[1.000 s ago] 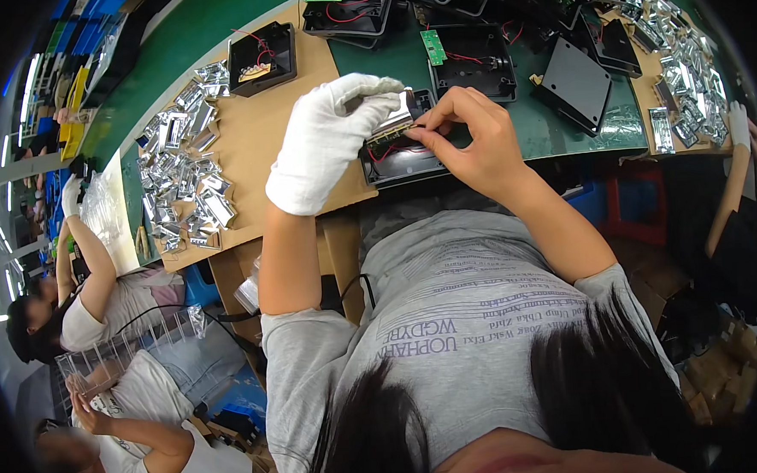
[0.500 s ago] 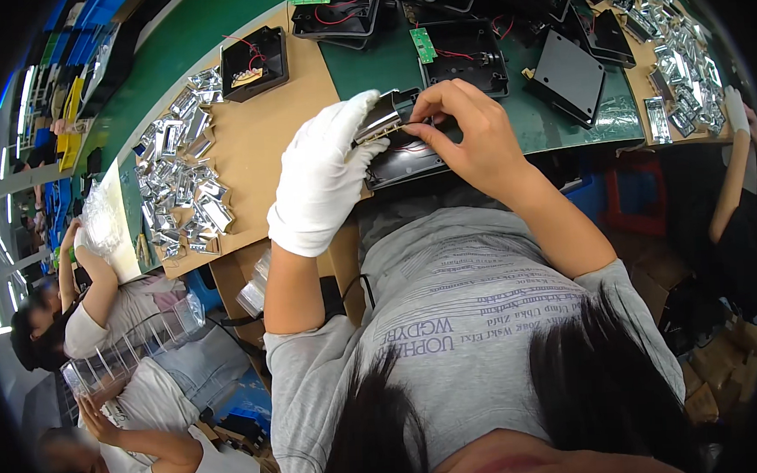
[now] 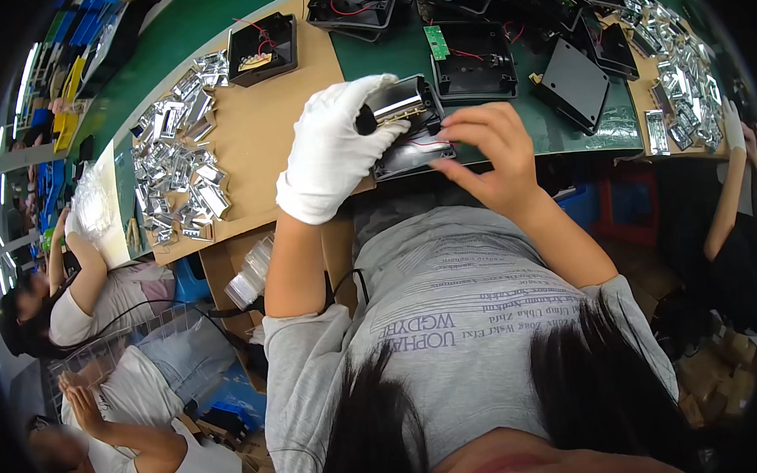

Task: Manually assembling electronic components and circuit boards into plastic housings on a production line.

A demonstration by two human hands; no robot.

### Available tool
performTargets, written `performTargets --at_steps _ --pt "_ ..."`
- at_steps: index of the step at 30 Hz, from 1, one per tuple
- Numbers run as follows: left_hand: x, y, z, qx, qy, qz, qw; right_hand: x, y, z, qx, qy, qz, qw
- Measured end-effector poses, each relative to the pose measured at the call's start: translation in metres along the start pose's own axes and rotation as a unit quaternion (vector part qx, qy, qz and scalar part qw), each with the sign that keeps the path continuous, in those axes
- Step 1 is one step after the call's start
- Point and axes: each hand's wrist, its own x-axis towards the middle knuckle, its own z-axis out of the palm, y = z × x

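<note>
My left hand (image 3: pixel 327 153), in a white glove, is closed round a shiny metal part (image 3: pixel 399 109) with a row of gold-coloured pins along its lower edge. The part is held tilted above an open black plastic case (image 3: pixel 408 156) at the table's front edge. A thin red wire shows inside that case. My bare right hand (image 3: pixel 498 149) is at the case's right side, with thumb and fingers apart and nothing seen between them. The fingertips are close to the case; whether they touch it I cannot tell.
Metal parts (image 3: pixel 167 128) lie heaped on brown cardboard (image 3: pixel 263 157) at left. Several black cases (image 3: pixel 473 82) with red wires and green circuit boards (image 3: pixel 437 42) stand at the back. A closed case (image 3: pixel 572 89) and another metal heap (image 3: pixel 688 92) are at right. Co-workers (image 3: pixel 139 403) sit at left.
My right hand has let go at the metal part's edge and moved right and down, its fingers spreading. My left hand has shifted slightly right with the part.
</note>
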Motion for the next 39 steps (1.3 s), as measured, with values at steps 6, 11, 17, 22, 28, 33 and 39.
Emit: performTargets --at_steps 6,11,17,22,28,33,39 --pt "0.003 -0.006 0.003 -0.073 -0.021 -0.035 0.997 -0.015 0.007 0.004 0.016 -0.046 0.000 0.999" --pt "0.000 -0.008 0.001 -0.094 -0.028 -0.049 0.994 -0.017 0.011 0.005 0.018 -0.043 0.009 0.999" --pt "-0.001 -0.006 0.000 -0.078 -0.030 -0.051 0.995 -0.016 0.010 0.005 0.006 -0.033 0.000 0.999" --pt "-0.002 -0.003 0.004 -0.078 -0.005 -0.030 0.996 -0.017 0.009 0.007 -0.002 -0.030 0.012 0.999" --pt "0.002 0.002 0.001 0.044 -0.046 0.022 0.998 -0.015 0.008 0.006 -0.003 -0.023 0.005 1.000" --pt "0.009 0.017 0.004 0.225 -0.100 0.042 0.968 -0.016 0.008 0.007 -0.005 -0.023 0.004 1.000" --pt "0.015 0.031 0.010 0.349 -0.154 0.013 0.924 -0.018 0.010 0.007 0.004 -0.038 0.012 0.999"
